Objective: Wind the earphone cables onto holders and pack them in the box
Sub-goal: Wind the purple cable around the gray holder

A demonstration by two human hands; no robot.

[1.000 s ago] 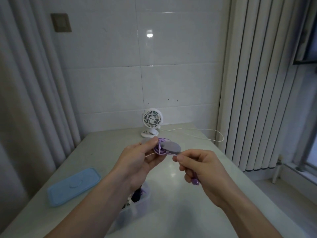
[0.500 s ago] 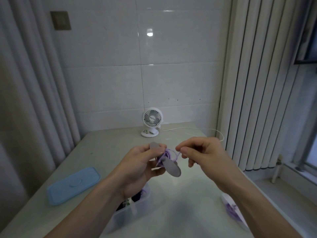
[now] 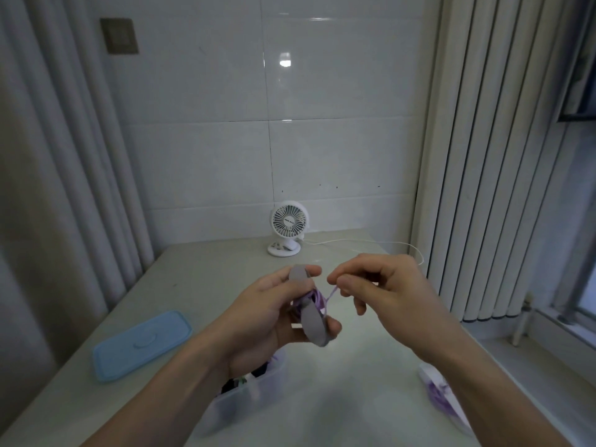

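The left hand (image 3: 267,317) is gripping the grey holder (image 3: 311,321) above the counter (image 3: 200,279) — the right hand (image 3: 383,285) is pinching the purple cable (image 3: 332,291) just beside it. Below, the clear box (image 3: 248,395) is sitting open — its blue lid (image 3: 142,343) is lying well left.

A pale, glossy table (image 3: 200,279) is set against a white tiled wall, with curtains at both sides. At its far edge a small white desk fan (image 3: 288,228) is stood, and its white cord (image 3: 371,242) is trailed across the top toward the right. Near the left edge a light blue lid (image 3: 142,345) is laid flat. Toward the near side a clear plastic box (image 3: 245,398) is placed, partly hidden by a forearm. At the near right a white holder wound with purple cable (image 3: 440,393) is laid.
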